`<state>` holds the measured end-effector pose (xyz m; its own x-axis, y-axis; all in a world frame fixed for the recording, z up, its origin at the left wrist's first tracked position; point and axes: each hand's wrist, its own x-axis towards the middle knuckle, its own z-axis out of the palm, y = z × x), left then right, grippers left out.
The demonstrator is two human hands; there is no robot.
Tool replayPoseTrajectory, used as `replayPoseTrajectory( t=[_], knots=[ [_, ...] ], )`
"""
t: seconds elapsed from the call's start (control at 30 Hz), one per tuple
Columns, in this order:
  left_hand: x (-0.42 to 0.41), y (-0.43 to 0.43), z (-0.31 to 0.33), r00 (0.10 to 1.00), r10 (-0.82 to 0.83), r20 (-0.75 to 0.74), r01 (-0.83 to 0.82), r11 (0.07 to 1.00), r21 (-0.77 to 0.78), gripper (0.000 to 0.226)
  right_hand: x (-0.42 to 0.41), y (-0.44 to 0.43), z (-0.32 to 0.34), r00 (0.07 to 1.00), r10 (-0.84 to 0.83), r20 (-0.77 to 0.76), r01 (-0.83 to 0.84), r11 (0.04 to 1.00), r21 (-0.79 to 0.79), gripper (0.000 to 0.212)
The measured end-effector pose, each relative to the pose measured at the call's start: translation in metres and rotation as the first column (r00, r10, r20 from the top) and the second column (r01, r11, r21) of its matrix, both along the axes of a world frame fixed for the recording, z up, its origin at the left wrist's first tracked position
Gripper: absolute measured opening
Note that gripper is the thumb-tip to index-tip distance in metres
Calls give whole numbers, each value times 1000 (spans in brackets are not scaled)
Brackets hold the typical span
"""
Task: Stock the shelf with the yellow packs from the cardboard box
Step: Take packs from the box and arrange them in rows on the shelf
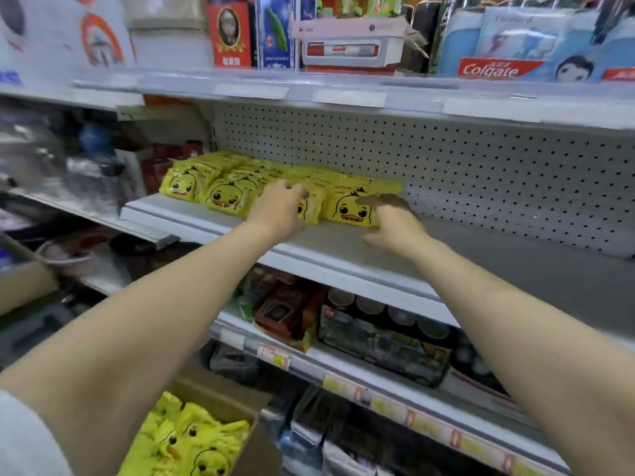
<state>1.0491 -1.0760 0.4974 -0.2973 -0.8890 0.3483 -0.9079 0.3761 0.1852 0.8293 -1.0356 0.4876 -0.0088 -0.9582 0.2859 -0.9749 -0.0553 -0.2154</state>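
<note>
Glossy yellow packs (223, 199) with cartoon duck faces — left hand (280, 207) curls its fingers over one, right hand (395, 223) lays straight fingers against another.

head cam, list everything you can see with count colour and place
yellow packs on shelf: many in rows, yellow with duck face, left part of middle shelf
yellow packs in box: many, yellow, bottom left
cardboard box: one, brown, open, below the shelves
middle shelf: one, white-grey, bare on its right part
Colgate box: one, red and white, top shelf, right
dark boxes: several, dark, shelf below
left hand: one, on the packs, grip unclear
right hand: one, fingers straight against the rightmost pack
</note>
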Motion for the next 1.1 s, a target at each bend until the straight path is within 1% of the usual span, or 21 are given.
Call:
replayPoseTrajectory(
  t=[0.1,0.23,0.4,0.5,0.6,0.63,0.77,0.83,1.0,1.1],
  knots=[
    [31,52,-17,995,89,35,-90,995,37,63,31,39,-18,997,80,-7,-80,997,20,72],
    [75,110,-42,984,163,72,-170,980,107,64,74,80,-38,976,218,4,-218,974,57,73],
    [127,161,-66,955,265,134,-285,944,165,60,125,109,-57,938,344,-38,-338,933,122,73],
    [149,180,-79,937,309,160,-338,919,204,71,147,119,-69,914,404,-44,-394,908,142,71],
    [164,193,-92,916,332,224,-377,905,198,82,166,124,-85,901,430,-47,-415,889,193,74],
    [169,196,-97,912,338,231,-385,901,199,81,172,125,-91,898,437,-52,-417,883,217,74],
    [193,205,-122,909,361,208,-402,891,212,62,201,119,-112,880,472,-53,-439,851,290,73],
    [208,208,-138,906,364,216,-410,881,237,61,218,114,-122,862,505,-50,-467,828,311,71],
    [252,199,-175,896,386,221,-441,835,329,71,271,95,-161,826,564,1,-528,772,354,65],
    [282,178,-202,899,376,224,-436,814,385,77,306,76,-190,817,576,30,-531,730,430,63]
  ],
)
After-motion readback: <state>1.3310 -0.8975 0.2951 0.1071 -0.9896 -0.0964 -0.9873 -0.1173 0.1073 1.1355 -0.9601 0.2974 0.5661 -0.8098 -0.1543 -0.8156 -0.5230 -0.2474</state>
